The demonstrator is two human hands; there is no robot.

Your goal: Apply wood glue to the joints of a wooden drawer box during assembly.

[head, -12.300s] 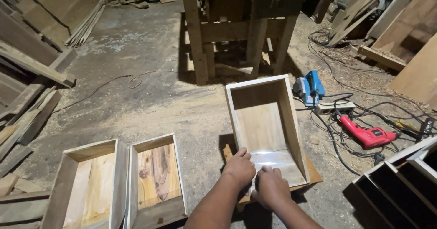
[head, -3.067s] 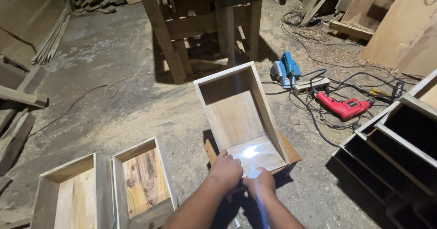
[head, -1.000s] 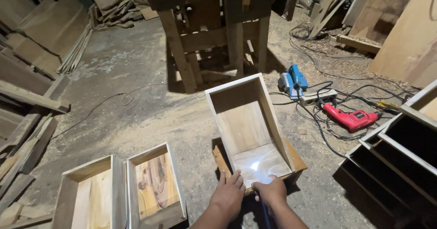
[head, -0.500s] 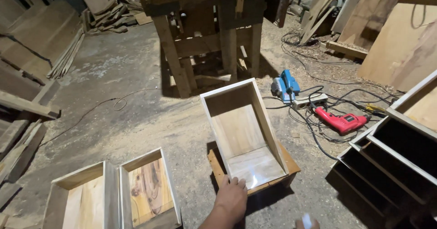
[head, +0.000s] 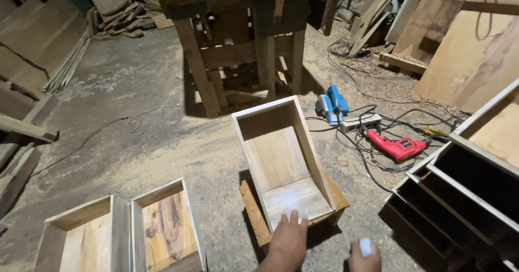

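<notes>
A pale wooden drawer box (head: 281, 153) rests tilted on a small low wooden stand (head: 258, 218) on the dusty floor, its open side up. My left hand (head: 288, 238) lies flat on the near end of the box, fingers spread. My right hand (head: 364, 256) is off the box, to its right at the bottom edge of the view, fingers curled around a small white object (head: 365, 246). I cannot tell what the white object is.
Two more wooden drawer boxes (head: 162, 229) stand at the lower left. A wooden workbench (head: 238, 39) is behind. A blue power planer (head: 331, 103), a red drill (head: 396, 146) and tangled cables lie to the right, beside a dark drawer frame (head: 465, 191). Planks line the left wall.
Both hands were pressed together on the near end of the box; now my right hand has pulled off to the right with the white object, and the view has drawn back.
</notes>
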